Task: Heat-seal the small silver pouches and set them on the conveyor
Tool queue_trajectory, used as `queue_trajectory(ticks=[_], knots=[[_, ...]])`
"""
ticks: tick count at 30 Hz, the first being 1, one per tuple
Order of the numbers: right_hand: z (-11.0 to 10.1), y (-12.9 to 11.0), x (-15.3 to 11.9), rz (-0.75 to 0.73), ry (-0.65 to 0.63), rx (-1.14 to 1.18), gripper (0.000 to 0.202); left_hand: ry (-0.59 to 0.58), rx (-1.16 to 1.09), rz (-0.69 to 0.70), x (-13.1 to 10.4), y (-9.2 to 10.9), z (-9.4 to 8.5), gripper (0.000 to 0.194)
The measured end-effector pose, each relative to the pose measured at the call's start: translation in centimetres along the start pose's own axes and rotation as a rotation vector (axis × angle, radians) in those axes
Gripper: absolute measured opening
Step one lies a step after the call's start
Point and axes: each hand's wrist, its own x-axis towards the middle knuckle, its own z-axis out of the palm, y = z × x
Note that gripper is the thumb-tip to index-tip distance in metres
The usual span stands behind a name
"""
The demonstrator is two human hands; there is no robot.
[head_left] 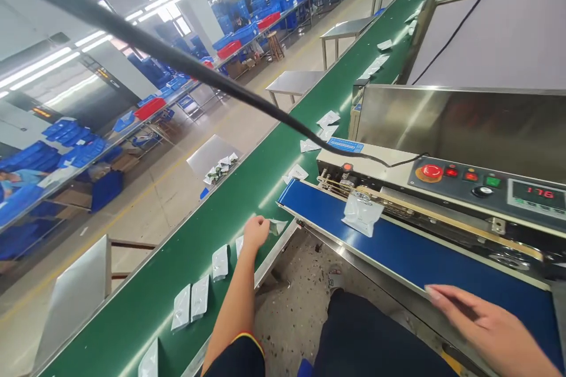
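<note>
Over the green conveyor belt, my left hand [256, 232] is closed on a corner of a small silvery packet [277, 227]. Other white packets [200, 298] lie on the green belt, nearer to me and farther off. My right hand [480, 318] hangs beside the near edge of the blue belt [398, 246], fingers loosely extended and nothing seen in them. One white packet [363, 214] sits on the blue belt with its top edge at the sealing machine's guide [389, 200].
The machine's control panel [481, 184] has a red button and a lit display. A black cable [212, 73] crosses the upper view. Metal side tables [73, 300] stand beyond the green belt. Blue and red bins and seated people are farther back.
</note>
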Motion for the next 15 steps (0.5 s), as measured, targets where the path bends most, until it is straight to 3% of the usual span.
queue_trajectory(ticks=[2,4,6,8,11,15], knots=[[1.9,-4.0,-0.2,-0.148,-0.189,0.012,0.047,-0.144,-0.041,0.179,-2.3,2.4,-1.0,0.026],[3.8,-7.1,-0.2,-0.339,-0.252,0.052,0.049,-0.333,-0.122,0.388,-5.0,6.0,-0.6,0.022],[5.1,-8.6,0.0,-0.509,-0.217,0.102,0.048,-0.524,-0.218,0.539,-7.6,10.3,1.3,0.019],[5.3,-8.4,0.1,-0.596,-0.158,0.140,0.045,-0.684,-0.302,0.608,-10.1,14.5,4.0,0.018],[3.3,-6.1,-0.4,-0.504,-0.020,0.183,0.045,-0.810,-0.469,0.598,-13.6,19.5,8.7,0.024],[-0.8,-1.9,-2.3,-0.089,0.249,0.283,0.052,-0.971,-0.822,0.498,-18.6,23.3,15.2,0.052]])
